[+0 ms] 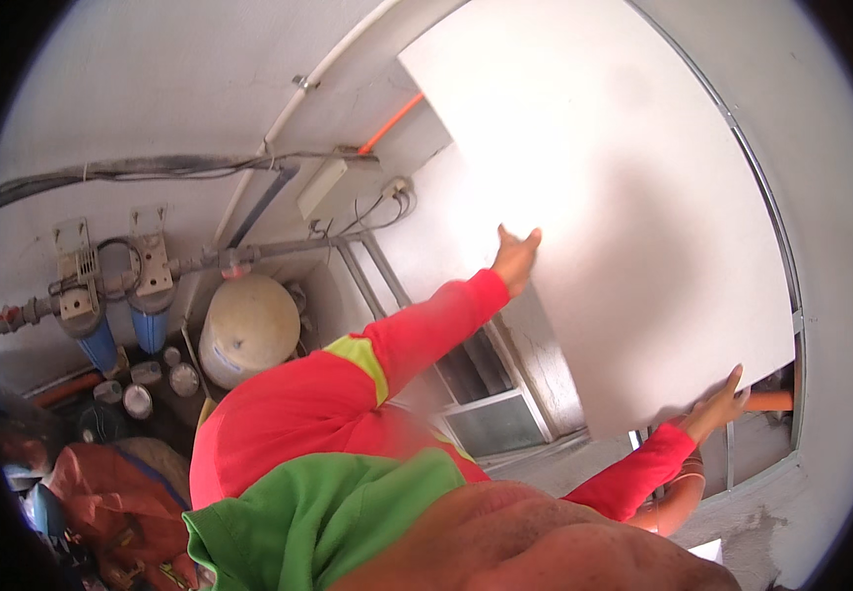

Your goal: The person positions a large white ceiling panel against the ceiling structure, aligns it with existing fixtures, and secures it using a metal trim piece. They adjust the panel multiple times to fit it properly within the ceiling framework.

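A large white board (564, 177) stands in front of me, against a thin metal frame (763, 197) fixed to the wall. My left hand (517, 261), in a red sleeve with a yellow-green band, is at the board's left edge with thumb and a finger apart; its other fingers are hard to make out. Lower right, my right hand (717, 406) grips the board's bottom edge, its thumb up on the front face. Orange pipe (769, 401) shows beside that hand, under the board.
On the left wall hang two blue-bodied water filters (98, 345) with grey piping. A rounded cream tank (249, 330) stands beside them, near several small jars (138, 401). An orange-brown sack (116, 502) lies lower left. Cables (151, 167) and a white pipe (284, 113) cross the wall.
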The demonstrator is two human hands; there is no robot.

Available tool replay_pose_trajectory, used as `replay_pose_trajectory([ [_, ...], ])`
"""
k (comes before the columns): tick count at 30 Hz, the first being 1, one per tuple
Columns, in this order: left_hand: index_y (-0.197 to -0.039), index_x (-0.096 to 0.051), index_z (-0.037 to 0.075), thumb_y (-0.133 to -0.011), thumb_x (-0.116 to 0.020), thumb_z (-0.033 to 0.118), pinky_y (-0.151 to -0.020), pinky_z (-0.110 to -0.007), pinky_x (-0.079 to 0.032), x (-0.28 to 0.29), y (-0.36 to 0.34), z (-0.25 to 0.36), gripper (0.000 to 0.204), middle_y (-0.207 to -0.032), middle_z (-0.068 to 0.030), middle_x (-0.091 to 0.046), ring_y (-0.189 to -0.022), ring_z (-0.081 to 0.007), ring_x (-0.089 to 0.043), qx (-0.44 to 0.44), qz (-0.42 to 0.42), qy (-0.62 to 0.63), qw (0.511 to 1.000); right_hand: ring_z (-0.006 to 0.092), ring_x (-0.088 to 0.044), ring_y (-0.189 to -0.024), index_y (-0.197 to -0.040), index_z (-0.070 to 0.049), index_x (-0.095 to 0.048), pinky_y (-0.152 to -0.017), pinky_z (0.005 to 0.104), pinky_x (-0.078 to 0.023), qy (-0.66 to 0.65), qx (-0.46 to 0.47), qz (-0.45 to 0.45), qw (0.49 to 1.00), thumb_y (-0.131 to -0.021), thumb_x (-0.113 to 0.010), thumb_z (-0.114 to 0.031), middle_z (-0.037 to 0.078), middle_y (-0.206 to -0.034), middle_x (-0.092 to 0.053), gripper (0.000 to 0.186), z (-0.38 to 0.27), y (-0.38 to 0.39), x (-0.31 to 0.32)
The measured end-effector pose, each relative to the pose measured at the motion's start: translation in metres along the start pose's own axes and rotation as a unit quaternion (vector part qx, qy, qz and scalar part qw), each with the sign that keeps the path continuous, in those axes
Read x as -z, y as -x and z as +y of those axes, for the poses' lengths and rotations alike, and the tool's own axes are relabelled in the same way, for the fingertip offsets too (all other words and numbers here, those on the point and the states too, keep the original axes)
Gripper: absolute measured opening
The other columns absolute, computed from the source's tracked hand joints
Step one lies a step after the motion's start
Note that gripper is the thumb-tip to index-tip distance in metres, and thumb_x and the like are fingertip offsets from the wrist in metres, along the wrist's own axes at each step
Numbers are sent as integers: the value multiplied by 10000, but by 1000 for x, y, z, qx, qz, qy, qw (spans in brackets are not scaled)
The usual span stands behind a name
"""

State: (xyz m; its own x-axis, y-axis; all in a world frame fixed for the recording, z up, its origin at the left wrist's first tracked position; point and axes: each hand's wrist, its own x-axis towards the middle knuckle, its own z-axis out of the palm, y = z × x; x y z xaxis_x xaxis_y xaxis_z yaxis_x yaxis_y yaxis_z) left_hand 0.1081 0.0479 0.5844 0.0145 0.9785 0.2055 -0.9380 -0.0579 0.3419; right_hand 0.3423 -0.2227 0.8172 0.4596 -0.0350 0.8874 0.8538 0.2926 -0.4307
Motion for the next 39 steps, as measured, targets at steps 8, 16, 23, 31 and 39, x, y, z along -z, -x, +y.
replay_pose_trajectory([
  [8, -1439, -395, 52, -1043, -350, 531, -1038, -401, -431, 101, 60, -28, 623, -1404, -74, -503, -1260, -229, -501, 79, -42, 54, 994, 236, -556, -1059, -1308, 83, -440, -918, 370, -461, -115, 2, 10, 993, -958, -647, -279, 194, -1231, -553, 545, 36, 156, 75],
  [16, -1334, -497, 72, -1006, -500, 488, -975, -399, -460, 191, 71, -42, 529, -1265, -66, -597, -1178, -214, -561, 108, -61, 26, 992, 236, -566, -1070, -1320, 7, -432, -916, 413, -492, -112, -216, -97, 965, -986, -579, -260, 149, -1222, -542, 452, 100, 265, 148],
  [23, -1255, -553, 32, -961, -634, 318, -945, -358, -478, 193, 51, 14, 418, -1177, -67, -651, -1100, -178, -609, -13, -75, -21, 997, 214, -565, -1055, -1277, -61, -524, -887, 406, -491, -56, -312, -265, 911, -943, -630, -312, 97, -1205, -558, 432, 129, 342, 156],
  [31, -1244, -567, 11, -883, -716, 155, -942, -324, -479, 134, 36, 102, 416, -1148, -61, -662, -1048, -151, -617, -101, -130, -137, 977, 151, -583, -817, -1130, -18, -656, -754, 324, -503, -108, -199, -666, 711, -931, -635, -372, 48, -860, -662, 407, 43, 227, 155],
  [39, -1173, -642, -8, -793, -814, 173, -813, -296, -518, 51, 47, 132, 455, -1011, -54, -703, -877, -131, -642, -140, -202, -386, 889, 262, -529, -1215, -1339, -27, -508, -1012, 400, -452, -233, -141, -148, 951, -995, -536, -349, 140, -1371, -507, 473, 94, 290, 100],
])
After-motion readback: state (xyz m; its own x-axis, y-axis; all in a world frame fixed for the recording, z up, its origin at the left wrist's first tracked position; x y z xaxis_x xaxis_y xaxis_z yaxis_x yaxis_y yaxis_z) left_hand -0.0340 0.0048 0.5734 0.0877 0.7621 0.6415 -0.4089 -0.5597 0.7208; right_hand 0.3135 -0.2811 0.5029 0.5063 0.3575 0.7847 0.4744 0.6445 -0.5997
